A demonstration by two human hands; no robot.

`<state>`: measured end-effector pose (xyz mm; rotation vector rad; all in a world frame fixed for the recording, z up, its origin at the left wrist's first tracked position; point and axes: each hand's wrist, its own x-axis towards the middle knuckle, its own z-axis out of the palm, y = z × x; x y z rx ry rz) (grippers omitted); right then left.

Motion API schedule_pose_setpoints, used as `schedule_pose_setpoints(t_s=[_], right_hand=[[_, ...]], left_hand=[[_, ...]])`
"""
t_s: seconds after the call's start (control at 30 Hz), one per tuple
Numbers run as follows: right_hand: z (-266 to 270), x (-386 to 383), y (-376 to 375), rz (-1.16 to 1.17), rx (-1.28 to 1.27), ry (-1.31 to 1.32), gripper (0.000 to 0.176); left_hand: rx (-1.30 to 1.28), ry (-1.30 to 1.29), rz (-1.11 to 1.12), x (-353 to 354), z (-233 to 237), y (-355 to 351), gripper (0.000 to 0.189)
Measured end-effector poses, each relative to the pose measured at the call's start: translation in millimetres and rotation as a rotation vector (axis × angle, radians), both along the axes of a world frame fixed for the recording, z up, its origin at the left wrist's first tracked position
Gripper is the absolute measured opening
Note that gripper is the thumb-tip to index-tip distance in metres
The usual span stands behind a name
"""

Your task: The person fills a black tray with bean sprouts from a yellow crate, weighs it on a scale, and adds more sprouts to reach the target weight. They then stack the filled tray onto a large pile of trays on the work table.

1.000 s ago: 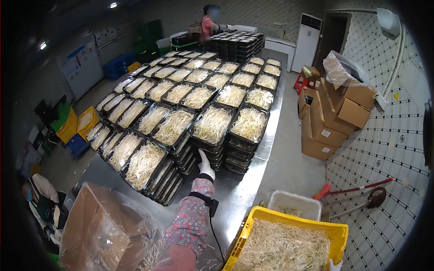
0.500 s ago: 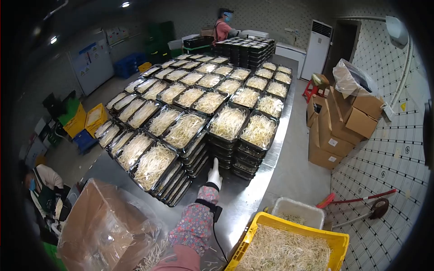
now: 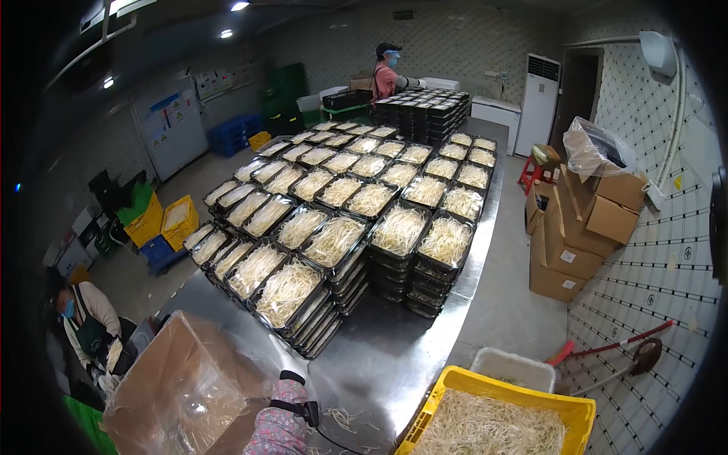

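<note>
My left hand (image 3: 291, 359), in a white glove, reaches over the steel table (image 3: 379, 356) at the near left corner of the front tray stack. Its outline is long and stretched out, blurred and merging with the table's glare, and nothing shows in it. Black plastic trays of bean sprouts (image 3: 288, 294) stand beside it in stacked rows with clear film on top. Another front stack (image 3: 444, 241) stands to the right, with a gap between the two. My right hand is out of view.
A cardboard box with a plastic liner (image 3: 174, 387) is at lower left, a yellow crate of loose sprouts (image 3: 493, 425) at lower right. One co-worker (image 3: 95, 322) is at left, another (image 3: 385, 76) at the far end. Cardboard boxes (image 3: 565, 250) are piled at right.
My left hand has moved left and back toward me, out of the gap between the front stacks to the left stack's near corner. The view has shifted slightly.
</note>
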<state>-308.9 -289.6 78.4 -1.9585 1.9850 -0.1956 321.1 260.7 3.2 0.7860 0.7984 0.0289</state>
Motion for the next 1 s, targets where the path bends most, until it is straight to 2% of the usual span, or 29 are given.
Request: schedule_pose_setpoints(t_s=[0.07,0.1,0.13,0.17,0.23,0.3,0.37,0.43,0.47,0.5,0.57,0.7,0.73,0.9,1.0], right_hand=[[-3.3,-4.3,-6.9,-0.007,-0.006,0.03,0.1],[-5.3,-3.8,-10.2,-0.023,0.008,0.032,0.101],[-8.6,-3.3,-13.5,-0.039,0.023,0.034,0.101],[-12.7,-6.0,-19.4,-0.046,0.023,0.035,0.101],[-22.1,-11.6,-27.7,0.014,0.014,-0.041,0.099],[-22.3,-7.8,-21.8,-0.027,0.01,0.031,0.098],[-21.1,-5.4,-18.6,-0.038,0.006,0.012,0.098],[-6.7,7.6,-12.3,-0.031,0.02,0.018,0.098],[-1.4,11.4,-9.3,-0.026,0.036,0.02,0.097],[0.0,11.3,-8.9,-0.032,0.03,0.022,0.097],[-0.5,13.4,-10.1,-0.076,0.038,0.082,0.099],[-14.8,6.0,-15.6,-0.045,0.009,0.025,0.103],[-14.8,6.1,-15.6,-0.069,0.019,0.052,0.106],[-13.6,11.4,-18.3,-0.124,0.053,0.141,0.11],[-15.5,16.9,-20.5,-0.157,0.061,0.173,0.112]], left_hand=[[-0.198,-0.557,-0.236,-4.3,38.8,-21.7,0.085],[-0.017,-0.651,-0.257,5.8,12.4,-14.8,0.082],[-0.14,-0.591,-0.281,18.7,-12.1,-6.2,0.084],[-0.261,-0.523,-0.301,19.0,-4.5,-6.8,0.087],[-0.291,-0.51,-0.33,22.1,-2.4,-9.5,0.089],[-0.348,-0.478,-0.332,22.2,6.4,-16.0,0.085],[-0.356,-0.467,-0.362,28.7,8.2,-24.6,0.082],[-0.041,-0.564,-0.369,37.9,7.1,-46.4,0.08],[-0.193,-0.605,-0.39,43.0,17.1,-54.2,0.078],[-0.248,-0.569,-0.431,52.7,26.9,-63.4,0.089],[-0.276,-0.553,-0.465,66.3,45.9,-82.7,0.09],[-0.286,-0.511,-0.512,105.7,38.0,-109.9,0.093],[-0.377,-0.492,-0.531,114.5,35.1,-114.6,0.085],[-0.18,-0.388,-0.567,140.5,50.6,-154.1,0.084],[-0.209,-0.478,-0.619,158.4,50.3,-173.6,0.082]])
